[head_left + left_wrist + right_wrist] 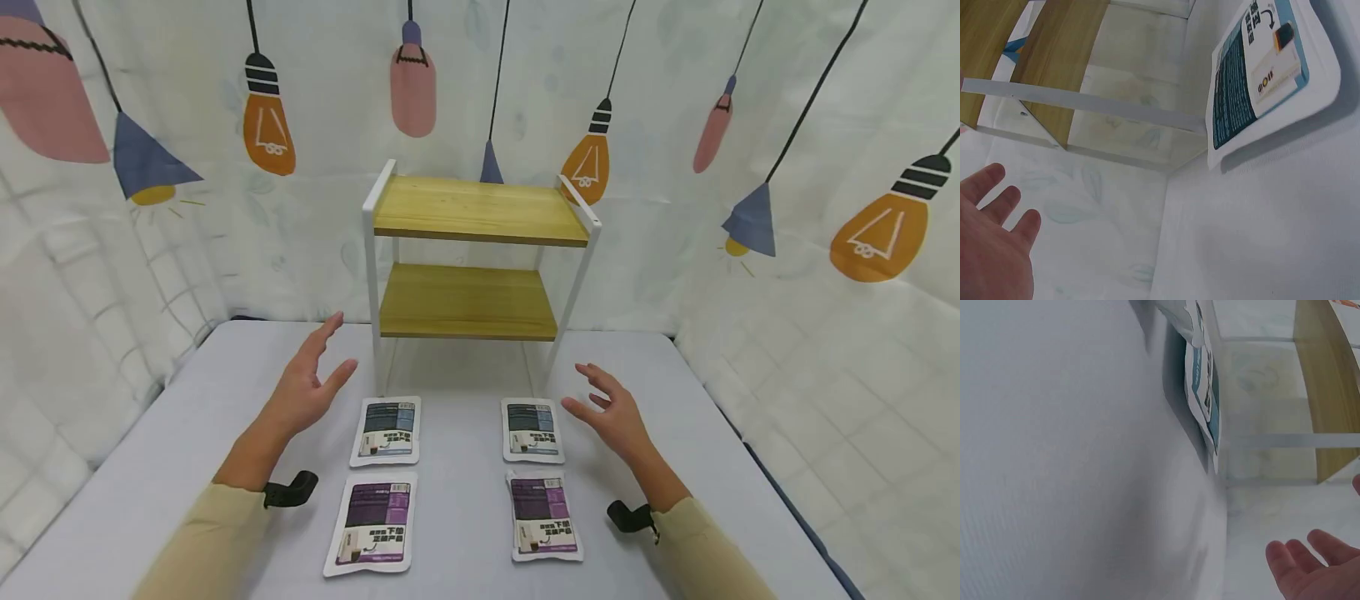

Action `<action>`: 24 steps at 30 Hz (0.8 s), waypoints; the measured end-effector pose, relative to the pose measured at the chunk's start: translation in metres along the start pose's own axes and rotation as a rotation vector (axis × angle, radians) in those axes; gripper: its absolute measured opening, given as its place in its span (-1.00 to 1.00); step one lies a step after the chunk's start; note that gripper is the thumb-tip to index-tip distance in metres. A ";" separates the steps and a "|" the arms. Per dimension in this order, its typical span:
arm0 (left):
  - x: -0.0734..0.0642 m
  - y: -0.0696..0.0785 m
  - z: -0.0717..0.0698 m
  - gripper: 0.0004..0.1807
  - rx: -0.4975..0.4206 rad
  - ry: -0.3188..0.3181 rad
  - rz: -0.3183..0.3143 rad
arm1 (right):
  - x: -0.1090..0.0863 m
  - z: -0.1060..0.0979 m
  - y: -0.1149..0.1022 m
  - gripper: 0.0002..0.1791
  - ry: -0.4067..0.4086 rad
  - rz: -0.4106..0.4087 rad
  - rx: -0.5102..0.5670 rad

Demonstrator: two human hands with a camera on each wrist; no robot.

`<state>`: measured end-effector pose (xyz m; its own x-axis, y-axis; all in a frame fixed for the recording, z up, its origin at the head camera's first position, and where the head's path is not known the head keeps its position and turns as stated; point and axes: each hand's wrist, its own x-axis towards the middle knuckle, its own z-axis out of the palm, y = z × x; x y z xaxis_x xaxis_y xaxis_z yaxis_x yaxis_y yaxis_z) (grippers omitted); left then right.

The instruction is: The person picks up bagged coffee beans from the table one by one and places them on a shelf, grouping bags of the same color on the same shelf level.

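Observation:
My left hand (303, 392) hovers above the table at the left, fingers extended and thumb apart, holding nothing. On the right, my right hand (611, 412) is raised with loosely bent fingers and also holds nothing. Nearest the left hand lies a white pouch with a blue-and-dark label (386, 431); a similar blue-label pouch (532, 430) lies beside the right hand. In front of these are two purple-label pouches, one on the left (371, 522) and one on the right (544, 516). The left wrist view shows a blue-label pouch (1260, 75) close up.
A two-tier shelf with wooden boards (468, 302) and a white frame stands at the back of the white-covered table (465, 500). Behind it hangs a curtain (322, 233) printed with lamps and bulbs, which also runs along both sides.

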<state>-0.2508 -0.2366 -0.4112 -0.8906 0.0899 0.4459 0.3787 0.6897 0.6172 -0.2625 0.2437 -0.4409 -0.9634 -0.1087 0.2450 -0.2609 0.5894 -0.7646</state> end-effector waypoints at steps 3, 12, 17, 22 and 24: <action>0.003 0.004 0.005 -0.16 -0.051 0.031 0.011 | -0.002 0.001 0.001 -0.21 -0.007 0.009 0.025; 0.016 0.014 0.009 -0.33 -0.261 0.068 0.040 | -0.004 0.008 -0.002 -0.21 -0.066 0.116 0.153; 0.023 0.020 0.010 -0.41 -0.306 0.085 0.028 | -0.007 0.014 -0.003 -0.18 -0.102 0.189 0.191; 0.032 0.027 0.009 -0.45 -0.321 0.112 0.000 | -0.011 0.019 -0.005 -0.18 -0.133 0.245 0.229; 0.036 0.030 0.009 -0.47 -0.334 0.121 -0.015 | -0.012 0.022 -0.005 -0.19 -0.138 0.257 0.223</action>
<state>-0.2734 -0.2063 -0.3822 -0.8681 -0.0180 0.4961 0.4447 0.4157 0.7934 -0.2511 0.2242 -0.4529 -0.9945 -0.0956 -0.0431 -0.0015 0.4242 -0.9056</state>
